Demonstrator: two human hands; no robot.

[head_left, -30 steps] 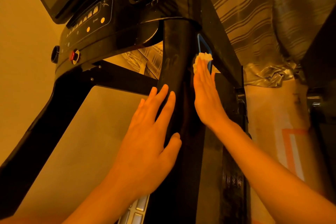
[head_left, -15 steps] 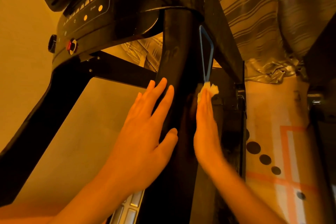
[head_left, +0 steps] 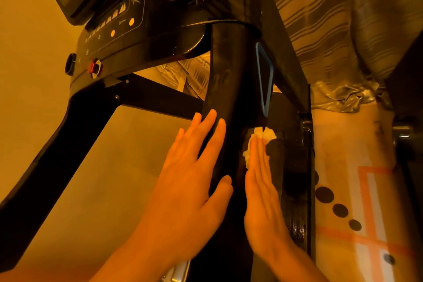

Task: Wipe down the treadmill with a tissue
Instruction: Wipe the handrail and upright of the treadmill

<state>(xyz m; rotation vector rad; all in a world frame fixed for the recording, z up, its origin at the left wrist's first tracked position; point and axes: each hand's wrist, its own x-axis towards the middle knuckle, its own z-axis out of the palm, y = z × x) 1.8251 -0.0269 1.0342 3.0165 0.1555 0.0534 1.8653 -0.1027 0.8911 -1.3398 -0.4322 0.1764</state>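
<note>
Left hand (head_left: 187, 181) spread flat on treadmill upright (head_left: 223, 89), likely bracing; right hand (head_left: 261, 192), fingers straight together, presses tissue (head_left: 263, 135) to its side for wiping.

Room in a home: treadmill (head_left: 219, 75) near a plain wall (head_left: 34, 30), striped curtain (head_left: 320, 18), patterned floor mat (head_left: 366, 190) alongside.

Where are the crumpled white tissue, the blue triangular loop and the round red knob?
Crumpled white tissue (head_left: 268, 134): head view, its exposed upper tuft.
Blue triangular loop (head_left: 271, 80): head view, its right-hand edge.
Round red knob (head_left: 94, 67): head view, the knob's centre.
</note>
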